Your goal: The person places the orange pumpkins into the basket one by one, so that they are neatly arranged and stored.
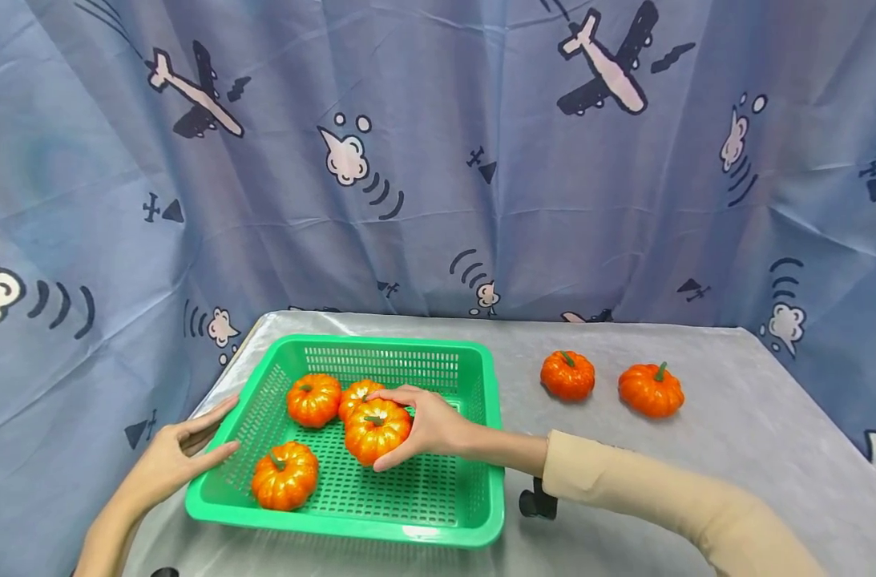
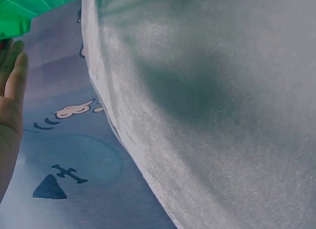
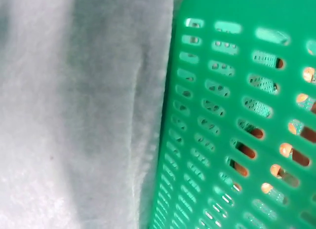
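My right hand [image 1: 430, 425] reaches over the right side of a green plastic basket [image 1: 491, 449] and grips a small orange pumpkin [image 1: 375, 437] between thumb and fingers. Just behind the held one lies another pumpkin [image 1: 358, 394], partly covered. Two more, a back-left pumpkin [image 1: 313, 400] and a front-left pumpkin [image 1: 284, 476], rest on the basket floor. At the basket's left rim is my left hand [image 1: 185, 449], its fingers and thumb extended toward the edge. In the left wrist view that hand [image 2: 11, 86] shows straight fingers by the basket corner [image 2: 15, 27].
To the right of the basket, two pumpkins, one nearer [image 1: 567, 376] and one farther right [image 1: 651, 390], sit on the grey-covered table [image 1: 589, 497]. A blue curtain [image 1: 438, 104] with airplanes hangs behind. The slotted basket wall [image 3: 237, 110] fills the right wrist view's right side.
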Demonstrator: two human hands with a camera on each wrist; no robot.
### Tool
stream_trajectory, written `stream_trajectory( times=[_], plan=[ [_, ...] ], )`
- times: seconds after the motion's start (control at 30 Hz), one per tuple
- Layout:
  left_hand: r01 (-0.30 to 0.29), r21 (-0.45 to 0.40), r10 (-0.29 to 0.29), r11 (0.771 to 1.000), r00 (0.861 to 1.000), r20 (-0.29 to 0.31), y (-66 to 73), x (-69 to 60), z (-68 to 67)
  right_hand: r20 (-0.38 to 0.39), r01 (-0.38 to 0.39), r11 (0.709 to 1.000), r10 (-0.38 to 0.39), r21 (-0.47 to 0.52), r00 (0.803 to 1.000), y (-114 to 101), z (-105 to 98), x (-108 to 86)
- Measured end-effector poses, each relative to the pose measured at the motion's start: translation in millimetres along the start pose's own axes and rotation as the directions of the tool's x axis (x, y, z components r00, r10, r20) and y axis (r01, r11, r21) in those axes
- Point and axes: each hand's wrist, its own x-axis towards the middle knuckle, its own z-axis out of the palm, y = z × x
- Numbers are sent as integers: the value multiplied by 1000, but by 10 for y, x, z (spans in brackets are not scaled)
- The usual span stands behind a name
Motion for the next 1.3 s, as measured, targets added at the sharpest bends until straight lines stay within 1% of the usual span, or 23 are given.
stream_trajectory(
  times=[0.17, 0.3, 0.53, 0.73, 0.9, 1.03, 1.3],
  plan=[
    [-4, -8, 4, 1000, 1000, 2, 33, -16, 2, 8, -8, 998, 8, -54, 1000, 11, 18, 4],
    [-9, -19, 9, 1000, 1000, 6, 37, -12, 2, 34, -23, 996, 26, -86, 999, 17, 22, -8],
    [-20, -12, 20, 1000, 1000, 4, 33, -12, -7, 79, 7, 991, 3, -136, 997, 32, 33, 6],
    [-16, -11, 16, 1000, 1000, 5, 33, -11, -5, 102, 10, 980, 11, -200, 995, 38, 58, 17],
    [-17, 1, 17, 1000, 1000, 4, 30, -3, 6, 129, 9, 978, 18, -211, 991, 53, 97, 27],
    [-30, 5, 30, 1000, 1000, -4, 23, 0, 6, 141, 10, 978, 20, -208, 990, 62, 119, 37],
    [-43, -23, 43, 999, 999, -2, 15, -5, -3, 199, 26, 972, 21, -233, 980, 63, 155, 58]
  ],
)
